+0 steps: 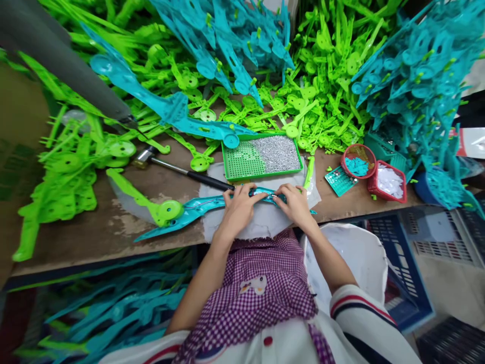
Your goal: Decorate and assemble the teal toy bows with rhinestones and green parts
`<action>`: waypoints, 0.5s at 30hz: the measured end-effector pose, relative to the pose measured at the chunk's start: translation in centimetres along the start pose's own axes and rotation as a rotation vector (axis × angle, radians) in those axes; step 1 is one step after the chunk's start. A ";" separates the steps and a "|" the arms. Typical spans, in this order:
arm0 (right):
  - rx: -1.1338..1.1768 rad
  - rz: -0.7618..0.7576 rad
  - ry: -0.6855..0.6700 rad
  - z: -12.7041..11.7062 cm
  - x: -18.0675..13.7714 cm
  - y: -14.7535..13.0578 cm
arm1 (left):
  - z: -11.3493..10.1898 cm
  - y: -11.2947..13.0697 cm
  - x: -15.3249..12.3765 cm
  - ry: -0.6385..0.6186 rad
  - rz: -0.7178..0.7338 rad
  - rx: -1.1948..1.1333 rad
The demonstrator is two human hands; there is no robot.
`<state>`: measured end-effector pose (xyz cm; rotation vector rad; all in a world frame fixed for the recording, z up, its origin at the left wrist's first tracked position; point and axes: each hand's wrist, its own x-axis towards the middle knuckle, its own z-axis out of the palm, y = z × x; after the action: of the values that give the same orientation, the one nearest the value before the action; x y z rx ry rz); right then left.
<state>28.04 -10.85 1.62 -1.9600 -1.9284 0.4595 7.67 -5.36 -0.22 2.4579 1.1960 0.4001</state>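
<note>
The left grip (240, 206) bends its fingers over a long blue piece (202, 205), holding it near its right end. The right grip (294, 205) is drawn together at the same piece, thumb close to fingers; a small dark and silvery detail shows there, but one cannot tell whether it is pinched or part of the piece. The hands hide much of this end.

The blue piece lies on a grey cloth (261, 222) at the table's near edge, reaching left beyond it. A green arm (140, 197) overlaps its left portion with a round disc; whether the two are joined is unclear.

Just left of the left grip ends the handle of a hammer (178, 168). Beyond the hands, a green tray (242, 162) holds tiny silvery bits on its right side, too fine to make out singly. To the right stand a round red basket (359, 147) of blue bits and a square red basket (399, 194) of white ones.

Farther off, tangled green parts (326, 60) and blue parts (420, 76) run out of view. A grey shaft (79, 65) at far left is cut off.
</note>
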 end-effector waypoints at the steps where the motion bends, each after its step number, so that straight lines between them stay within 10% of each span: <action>1: -0.005 -0.001 -0.005 0.0 0.0 0.0 | -0.1 0.0 0.1 0.000 -0.004 -0.010; 15: 0.063 -0.041 -0.056 -0.3 0.0 0.7 | 0.2 -0.3 0.3 0.027 -0.011 -0.057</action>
<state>28.82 -10.87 1.51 -1.8839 -1.9591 0.5623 7.68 -4.96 -0.48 2.4035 1.1923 0.4591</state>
